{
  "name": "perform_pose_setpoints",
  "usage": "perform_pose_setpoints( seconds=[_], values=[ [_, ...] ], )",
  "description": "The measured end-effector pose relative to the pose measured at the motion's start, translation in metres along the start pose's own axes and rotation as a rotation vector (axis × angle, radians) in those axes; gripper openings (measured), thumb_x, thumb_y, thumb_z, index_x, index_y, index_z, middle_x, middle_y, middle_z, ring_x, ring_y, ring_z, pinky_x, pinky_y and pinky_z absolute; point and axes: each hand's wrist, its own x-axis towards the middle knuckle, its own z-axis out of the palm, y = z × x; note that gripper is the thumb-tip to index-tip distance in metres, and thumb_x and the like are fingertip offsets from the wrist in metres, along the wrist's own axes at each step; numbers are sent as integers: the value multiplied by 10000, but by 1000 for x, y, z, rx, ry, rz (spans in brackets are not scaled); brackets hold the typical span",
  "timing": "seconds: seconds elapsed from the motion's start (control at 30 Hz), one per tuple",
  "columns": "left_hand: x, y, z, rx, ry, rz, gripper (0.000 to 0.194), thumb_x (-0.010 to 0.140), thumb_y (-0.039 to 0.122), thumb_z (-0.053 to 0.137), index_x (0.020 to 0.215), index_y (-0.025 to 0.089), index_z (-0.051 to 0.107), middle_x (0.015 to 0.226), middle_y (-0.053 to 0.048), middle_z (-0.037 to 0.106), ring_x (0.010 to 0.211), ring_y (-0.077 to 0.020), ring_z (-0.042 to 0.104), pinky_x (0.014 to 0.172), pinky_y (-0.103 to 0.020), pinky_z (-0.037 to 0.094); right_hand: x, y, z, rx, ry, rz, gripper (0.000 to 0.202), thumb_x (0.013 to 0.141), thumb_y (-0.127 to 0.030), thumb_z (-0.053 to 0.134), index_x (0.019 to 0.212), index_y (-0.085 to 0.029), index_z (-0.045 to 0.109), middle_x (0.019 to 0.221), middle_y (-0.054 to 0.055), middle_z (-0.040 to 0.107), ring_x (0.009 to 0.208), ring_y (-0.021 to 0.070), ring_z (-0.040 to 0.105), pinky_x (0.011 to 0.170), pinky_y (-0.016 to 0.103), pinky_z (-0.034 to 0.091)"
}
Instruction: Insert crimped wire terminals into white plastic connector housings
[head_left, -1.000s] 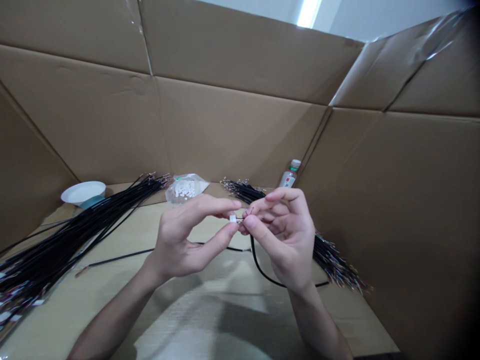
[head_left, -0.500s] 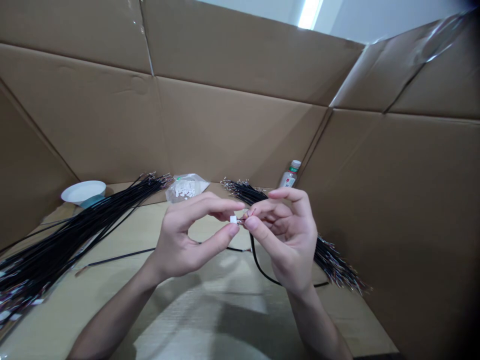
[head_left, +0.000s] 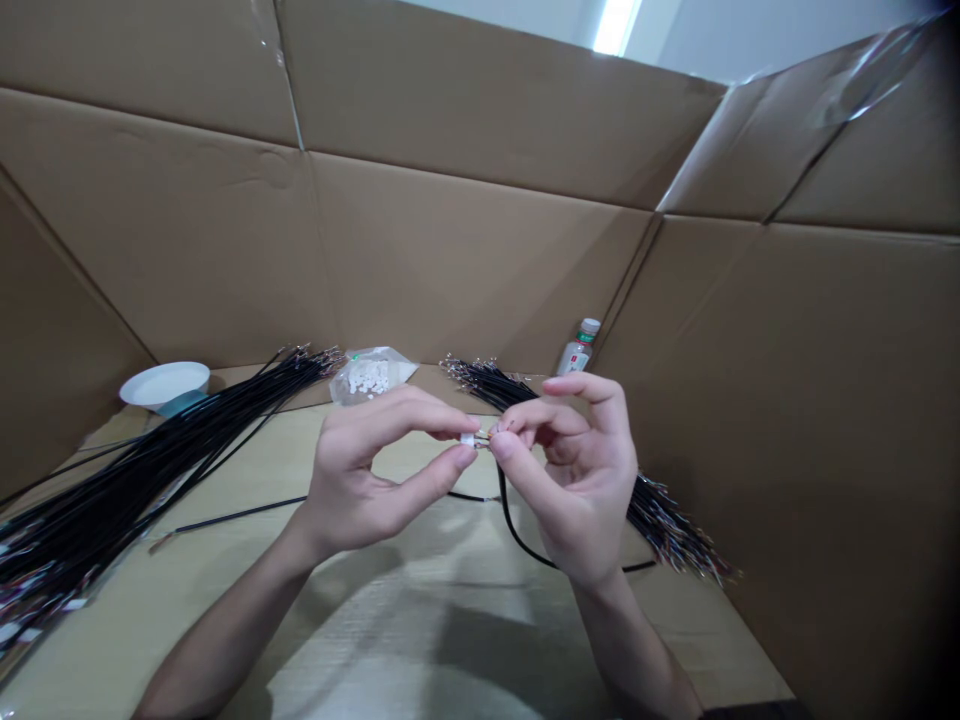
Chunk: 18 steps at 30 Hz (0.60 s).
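Between the thumb and index finger of my left hand (head_left: 375, 470) is a small white connector housing (head_left: 468, 439). My right hand (head_left: 581, 470) pinches the thin coloured wires (head_left: 486, 437) at the end of a black cable (head_left: 512, 520), close beside the housing. Wires run up to the housing's right side; how deep they sit in it is too small to tell. From my right fingertips the cable curves down and passes behind the wrist. Another black cable (head_left: 240, 512) lies on the table behind my left hand.
A large bundle of black cables (head_left: 172, 450) lies at left, another bundle (head_left: 675, 530) at right behind my right hand. At the back stand a white bowl (head_left: 165, 385), a clear bag of white connectors (head_left: 373, 375) and a bottle (head_left: 579, 348). Cardboard walls (head_left: 480, 260) surround the table.
My fingers have shifted slightly at the connector housing, which my left fingertips now cover more. Orange or yellow wire shows between the hands where red wire ends stood out before.
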Motion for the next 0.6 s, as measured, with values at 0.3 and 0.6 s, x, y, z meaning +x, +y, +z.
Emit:
perform_pose_setpoints(
  seconds=[0.3, 0.6],
  values=[
    [2, -2, 0, -77, -24, 25, 285, 819, -35, 806, 1006, 178, 776, 939, -26, 820, 869, -152, 772, 791, -278, 623, 2, -7, -7, 43, -32, 92, 449, 809, -89, 764, 1137, -287, 530, 767, -49, 734, 611, 149, 556, 603, 321, 480],
    [3, -1, -3, -78, -25, 117, 279, 850, -18, 797, 1036, 189, 785, 971, -52, 830, 881, -176, 789, 778, -309, 646, 6, -3, -13, 251, -125, 229, 445, 834, -102, 816, 1155, -291, 572, 798, -53, 761, 640, 116, 600, 607, 266, 475]
  ],
)
